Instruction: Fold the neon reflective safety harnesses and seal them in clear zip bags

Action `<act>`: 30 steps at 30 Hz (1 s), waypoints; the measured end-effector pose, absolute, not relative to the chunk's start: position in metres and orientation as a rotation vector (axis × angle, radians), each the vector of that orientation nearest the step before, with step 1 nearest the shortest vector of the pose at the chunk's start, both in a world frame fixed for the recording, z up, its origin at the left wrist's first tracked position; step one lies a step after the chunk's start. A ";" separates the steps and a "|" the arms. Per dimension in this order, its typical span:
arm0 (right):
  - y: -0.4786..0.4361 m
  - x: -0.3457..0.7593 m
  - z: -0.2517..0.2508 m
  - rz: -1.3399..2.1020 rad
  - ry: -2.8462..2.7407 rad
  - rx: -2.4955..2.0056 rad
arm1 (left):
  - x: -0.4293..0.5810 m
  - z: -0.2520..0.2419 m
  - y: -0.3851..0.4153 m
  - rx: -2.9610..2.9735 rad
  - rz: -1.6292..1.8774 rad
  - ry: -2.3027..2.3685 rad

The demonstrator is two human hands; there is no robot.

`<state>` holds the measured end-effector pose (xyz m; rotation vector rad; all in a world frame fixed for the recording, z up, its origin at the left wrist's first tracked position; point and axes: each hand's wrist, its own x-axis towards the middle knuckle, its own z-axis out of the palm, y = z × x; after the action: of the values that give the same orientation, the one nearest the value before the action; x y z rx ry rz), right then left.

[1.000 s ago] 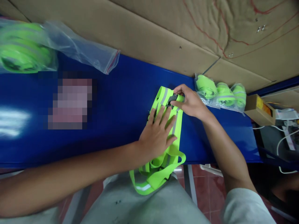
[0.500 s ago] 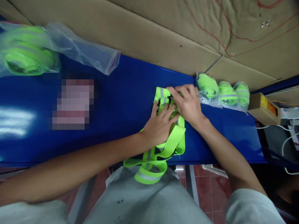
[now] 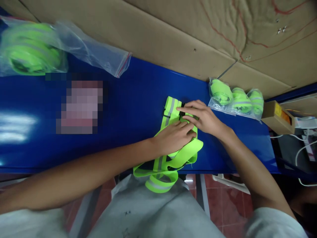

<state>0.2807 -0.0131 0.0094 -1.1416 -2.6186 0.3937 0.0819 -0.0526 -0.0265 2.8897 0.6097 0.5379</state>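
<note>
Blue table [image 3: 138, 99]: glossy top, with a brown panel [image 3: 148, 43] standing along its back edge.
Lime straps [image 3: 187, 150]: loosely layered at the table's front edge, right of its middle, grey bands showing on several lengths.
Left hand [image 3: 175, 137]: palm down across the straps near the table's front edge, fingers bunched and bent.
Right hand [image 3: 206, 117]: farther from the table's front edge, forefinger and thumb parted around a dark fitting [image 3: 182, 114] on the straps.
Grip: right fingers partly open, left ones curled; the contact is covered and small, so I cannot tell whether either has a firm hold.
Hanging loop [image 3: 160, 189]: droops past the table's front edge against the shirt [image 3: 148, 208]; its weight, or a body movement catching it, could drag the layers off.
Loose layers: slanting lengths cross one another at the table's front edge; if the left hand lifted, they could spring apart or twist.
Dark fitting: if the thumb and forefinger slipped, it could turn or snag on a neighbouring strap.
Bagged rolls [image 3: 221, 92]: at the table's back edge, towards its right end; a wide sweep of the right hand could knock them.
</note>
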 end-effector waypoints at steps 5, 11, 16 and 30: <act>-0.008 0.278 0.011 0.455 -2.529 -1.219 | 0.077 -0.015 -0.063 2.623 0.562 0.335; -0.004 0.275 0.011 0.664 -2.464 -1.136 | 0.070 0.001 -0.110 2.631 0.391 0.357; -0.005 0.275 0.003 0.615 -2.417 -1.177 | 0.064 0.014 -0.157 2.810 0.315 0.821; -0.016 0.262 -0.022 0.374 -2.293 -1.304 | 0.017 0.071 -0.185 2.796 0.102 0.445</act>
<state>0.2624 -0.0160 -0.0221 -1.3041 -2.2930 0.3742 0.0171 -0.1855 0.0706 2.7965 0.4445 0.1016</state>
